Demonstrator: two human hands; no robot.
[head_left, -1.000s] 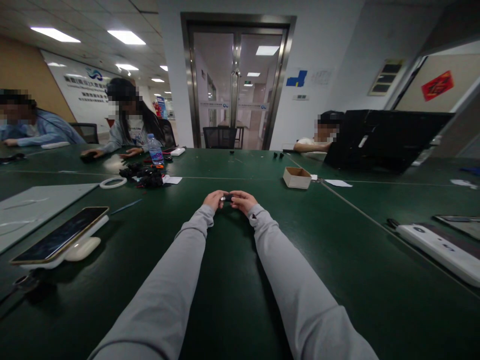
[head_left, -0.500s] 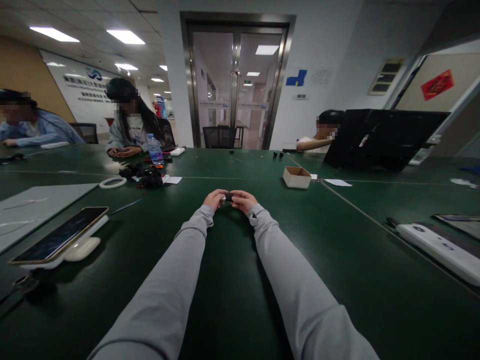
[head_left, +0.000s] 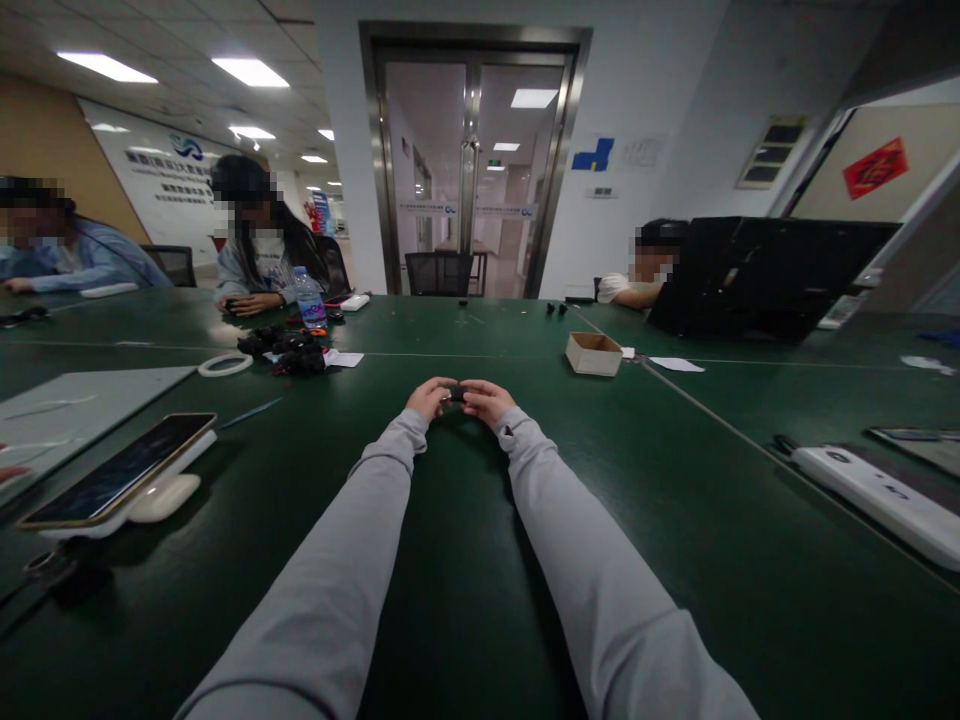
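Note:
Both arms stretch forward over the dark green table (head_left: 465,560). Between my hands is a small black object (head_left: 456,394) with a shiny bit at its left end; it is too small to name. My left hand (head_left: 430,399) grips its left side with the fingers closed. From the other side, my right hand (head_left: 486,401) pinches its right part. The fingertips hide some of the object. I cannot tell whether it touches the tabletop.
An open cardboard box (head_left: 593,355) stands right of my hands. To the left lie a phone (head_left: 124,470) on a white stand, a white tape ring (head_left: 225,366), black parts (head_left: 289,350) and a water bottle (head_left: 310,300). A black monitor (head_left: 765,275) is far right. Several people sit around.
My hands and the black object have barely moved. The person behind the monitor has drawn an arm back. At the left edge, another person's fingers now show over the grey board.

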